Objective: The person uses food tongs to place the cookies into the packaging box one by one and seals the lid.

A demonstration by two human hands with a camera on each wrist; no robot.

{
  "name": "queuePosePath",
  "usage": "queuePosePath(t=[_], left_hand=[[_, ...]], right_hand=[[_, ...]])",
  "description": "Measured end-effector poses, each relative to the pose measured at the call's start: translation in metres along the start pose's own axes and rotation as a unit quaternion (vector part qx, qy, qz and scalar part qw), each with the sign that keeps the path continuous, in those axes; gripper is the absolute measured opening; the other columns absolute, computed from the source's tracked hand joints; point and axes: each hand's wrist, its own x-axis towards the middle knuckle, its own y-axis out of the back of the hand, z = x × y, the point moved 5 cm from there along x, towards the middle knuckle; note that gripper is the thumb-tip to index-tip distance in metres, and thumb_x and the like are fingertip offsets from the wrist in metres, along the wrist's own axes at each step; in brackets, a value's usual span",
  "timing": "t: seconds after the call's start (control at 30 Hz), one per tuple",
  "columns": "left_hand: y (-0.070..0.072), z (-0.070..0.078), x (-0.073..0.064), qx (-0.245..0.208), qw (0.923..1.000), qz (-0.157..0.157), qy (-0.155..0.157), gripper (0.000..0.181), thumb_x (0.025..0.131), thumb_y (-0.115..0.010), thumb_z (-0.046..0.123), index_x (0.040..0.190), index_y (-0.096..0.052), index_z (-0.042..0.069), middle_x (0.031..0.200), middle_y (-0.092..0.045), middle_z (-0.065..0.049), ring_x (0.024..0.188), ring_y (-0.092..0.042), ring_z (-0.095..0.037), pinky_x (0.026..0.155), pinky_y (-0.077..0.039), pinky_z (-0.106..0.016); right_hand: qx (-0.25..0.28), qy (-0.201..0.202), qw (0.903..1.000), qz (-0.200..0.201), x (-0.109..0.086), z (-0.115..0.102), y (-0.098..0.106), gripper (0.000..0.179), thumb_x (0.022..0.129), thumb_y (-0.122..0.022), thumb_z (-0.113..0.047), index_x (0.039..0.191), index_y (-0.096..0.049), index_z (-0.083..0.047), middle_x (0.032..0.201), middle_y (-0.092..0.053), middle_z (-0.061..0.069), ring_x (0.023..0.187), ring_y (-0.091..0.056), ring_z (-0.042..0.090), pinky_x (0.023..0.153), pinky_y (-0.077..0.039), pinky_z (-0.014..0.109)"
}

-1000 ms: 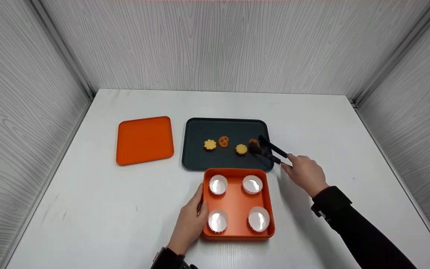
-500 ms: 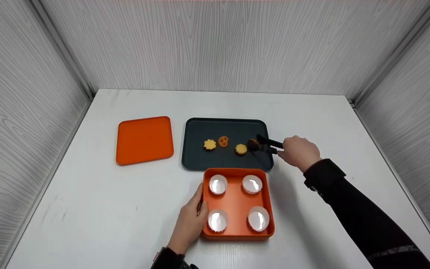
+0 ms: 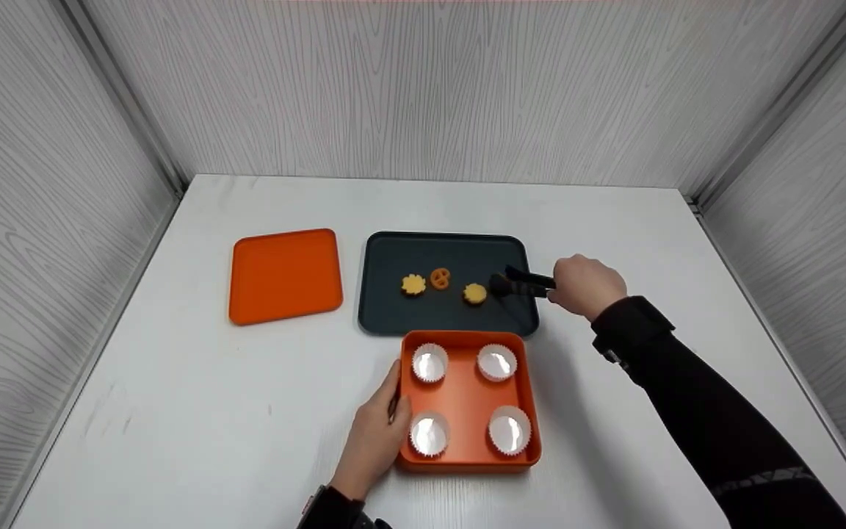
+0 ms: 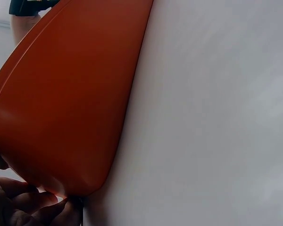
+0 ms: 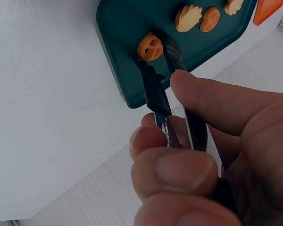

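Note:
With its thumb and fingers my right hand [image 3: 589, 286] grips a pair of black tongs [image 5: 156, 92] over the right end of a dark green tray [image 3: 445, 319]. The tong tips stand on either side of a pretzel-shaped cookie [image 5: 142, 48] lying on that tray, as the right wrist view shows; the head view hides this cookie behind them. Two yellow scalloped cookies and another pretzel-shaped cookie [image 3: 440, 278] lie to the left. My left hand [image 3: 370, 441] holds the left wall of an orange box [image 3: 465, 400], thumb at the rim. Several white fluted cups [image 3: 430, 363] stand inside its corners.
A flat orange tray or lid [image 3: 286, 277] lies on the white table [image 3: 195, 411], left of the green tray. The box stands right against the green tray's near edge. Grey wood-grain panels [image 3: 423, 88] enclose the table at the back and both sides.
My right hand has moved away from me and slightly left, bringing the tongs flatter, with their arms closer together around the pretzel-shaped cookie. The left hand and box have stayed put.

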Motion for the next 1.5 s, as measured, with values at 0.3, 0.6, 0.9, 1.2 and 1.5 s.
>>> queuePosePath(t=[0.3,0.6,0.9,1.2,1.5], left_hand=[[0.0,0.001,0.0,0.003,1.0,0.002,-0.005,0.059,0.107,-0.05,0.021,0.162,-0.03,0.011,0.162,-0.039,-0.008,0.146,-0.041,-0.024,0.118,-0.036,-0.049],[-0.001,0.001,0.0,0.001,0.9999,-0.004,0.011,0.06,0.107,-0.051,0.023,0.162,-0.03,0.012,0.163,-0.038,-0.006,0.147,-0.04,-0.023,0.118,-0.037,-0.048],[-0.001,-0.001,0.0,0.003,0.9998,-0.004,0.017,0.06,0.107,-0.05,0.024,0.162,-0.03,0.013,0.162,-0.038,-0.005,0.147,-0.041,-0.022,0.118,-0.036,-0.048],[0.0,-0.002,0.001,0.003,0.9999,0.001,-0.012,0.059,0.108,-0.05,0.022,0.162,-0.03,0.01,0.162,-0.039,-0.008,0.147,-0.04,-0.024,0.118,-0.036,-0.049],[0.0,-0.002,0.002,0.008,0.9999,0.002,-0.009,0.059,0.107,-0.05,0.022,0.162,-0.031,0.011,0.162,-0.039,-0.008,0.147,-0.04,-0.024,0.118,-0.036,-0.049]], right_hand=[[0.006,-0.003,0.9999,0.014,-0.001,0.008,-0.005,0.016,0.09,-0.07,-0.012,0.078,-0.072,-0.002,0.067,-0.063,0.009,0.059,-0.058,0.024,0.05,-0.047,0.039],[0.024,0.012,0.9994,0.022,-0.008,0.019,-0.008,0.014,0.09,-0.07,-0.013,0.082,-0.078,-0.006,0.072,-0.067,0.009,0.063,-0.059,0.025,0.05,-0.044,0.037],[0.053,0.05,0.996,0.051,-0.03,0.024,0.003,0.015,0.093,-0.07,-0.015,0.08,-0.075,-0.011,0.063,-0.058,0.002,0.058,-0.05,0.021,0.047,-0.033,0.032],[0.055,0.087,0.9925,0.067,-0.07,0.016,0.012,0.016,0.094,-0.073,-0.018,0.078,-0.071,-0.017,0.06,-0.054,-0.006,0.056,-0.046,0.015,0.047,-0.032,0.029],[0.028,0.124,0.9894,0.07,-0.111,0.001,0.018,0.02,0.09,-0.077,-0.017,0.077,-0.063,-0.02,0.061,-0.052,-0.011,0.058,-0.045,0.012,0.048,-0.034,0.028]])
